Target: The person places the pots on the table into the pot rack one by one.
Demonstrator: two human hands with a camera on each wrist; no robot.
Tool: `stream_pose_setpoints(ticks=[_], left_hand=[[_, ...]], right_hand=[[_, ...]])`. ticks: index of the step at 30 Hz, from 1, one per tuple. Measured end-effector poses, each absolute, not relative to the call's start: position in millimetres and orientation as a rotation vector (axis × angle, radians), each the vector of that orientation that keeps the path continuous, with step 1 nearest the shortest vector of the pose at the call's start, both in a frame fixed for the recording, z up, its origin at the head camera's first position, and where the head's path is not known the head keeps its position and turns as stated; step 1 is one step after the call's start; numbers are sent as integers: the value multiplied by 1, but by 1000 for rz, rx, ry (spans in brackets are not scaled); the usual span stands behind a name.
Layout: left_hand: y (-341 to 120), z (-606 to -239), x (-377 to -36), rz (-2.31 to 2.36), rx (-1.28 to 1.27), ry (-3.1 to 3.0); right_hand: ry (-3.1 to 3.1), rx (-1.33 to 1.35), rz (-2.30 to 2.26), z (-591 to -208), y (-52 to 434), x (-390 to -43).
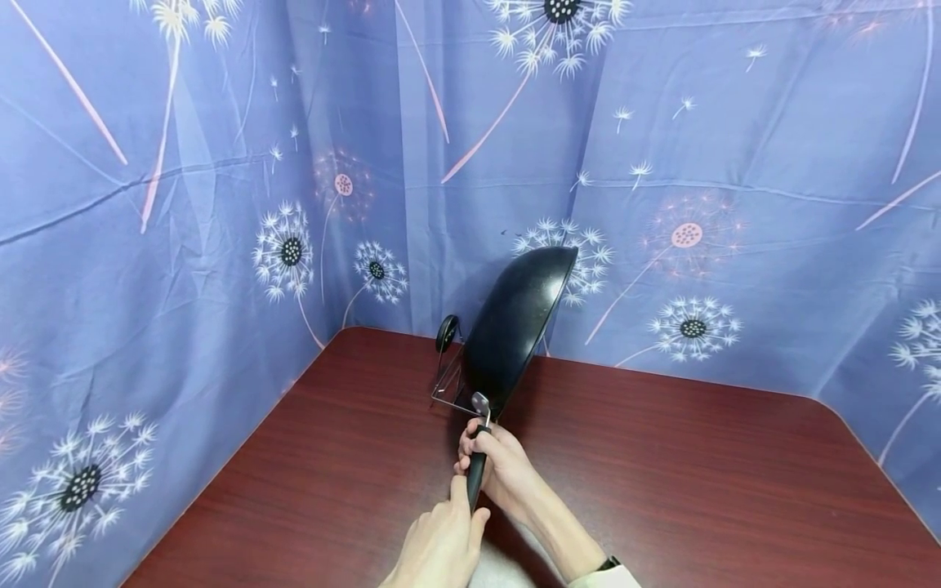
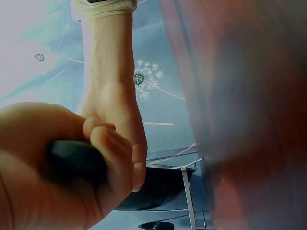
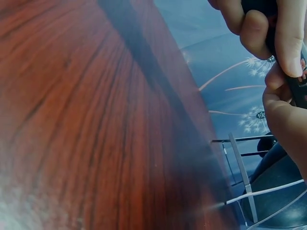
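My left hand point(image 1: 439, 535) grips the lower end of a black-handled metal tool point(image 1: 476, 469). The handle's rounded black butt shows in the palm in the left wrist view. Higher up, my right hand point(image 1: 506, 467) holds the same handle near its top, thumb laid across it. A short shaft leads to a small shiny metal end point(image 1: 480, 403), whose kind I cannot tell. The right wrist view shows red and white print on the handle point(image 3: 301, 84). Just beyond the hands, a large black bowl-shaped basin point(image 1: 510, 327) stands tilted. Its inside is hidden from me.
A thin metal wire frame point(image 1: 452, 400) sits beneath and left of the basin. At its far left is a black wheel-like disc point(image 1: 447, 333). All this is on a dark red wood-grain table point(image 1: 698, 474). Blue dandelion-print cloth point(image 1: 662, 147) hangs behind and to the left.
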State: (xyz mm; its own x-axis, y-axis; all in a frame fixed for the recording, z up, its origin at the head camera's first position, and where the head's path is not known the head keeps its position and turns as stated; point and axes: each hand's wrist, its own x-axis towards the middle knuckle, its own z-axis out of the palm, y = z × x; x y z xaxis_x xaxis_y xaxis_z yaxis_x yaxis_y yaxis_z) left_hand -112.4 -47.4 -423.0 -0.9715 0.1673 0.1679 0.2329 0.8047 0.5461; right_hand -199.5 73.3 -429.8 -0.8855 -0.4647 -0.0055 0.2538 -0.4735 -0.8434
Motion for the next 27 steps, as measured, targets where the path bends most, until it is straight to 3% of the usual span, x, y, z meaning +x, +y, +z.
stream_pose_setpoints(ticks=[17,27], left_hand=[[-72,-415,-118,-958,-546,-2967],[-88,-404,-122,-1037,-552,-2888]], right_hand=[[1491,-339,-2227,-429,87,-196],[1656,-434,-2206,-430,101,-187]])
